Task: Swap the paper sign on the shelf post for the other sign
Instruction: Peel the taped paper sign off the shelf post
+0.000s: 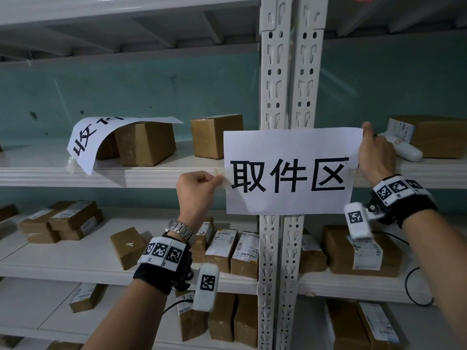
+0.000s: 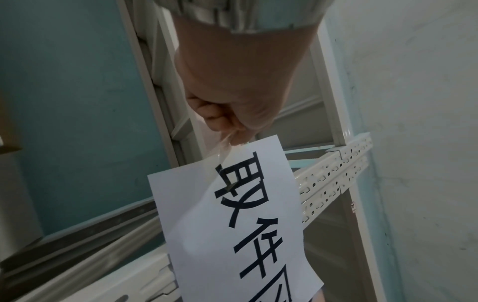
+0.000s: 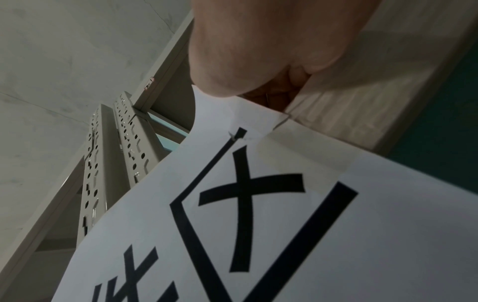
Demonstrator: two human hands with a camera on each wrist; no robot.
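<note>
A white paper sign with three bold black characters [image 1: 290, 170] hangs flat across the front of the white perforated steel shelf post [image 1: 288, 72]. The left hand [image 1: 197, 190] pinches clear tape at the sign's left edge; the right hand [image 1: 376, 152] grips its upper right edge, fingers curled behind. Left of the post, a second white paper sign [image 1: 101, 137] lies draped over a brown cardboard box [image 1: 146, 142].

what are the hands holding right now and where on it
Both hold the paper sign in front of the shelf post: the left hand pinches the clear tape at its left edge, the right hand grips its upper right edge.
</note>
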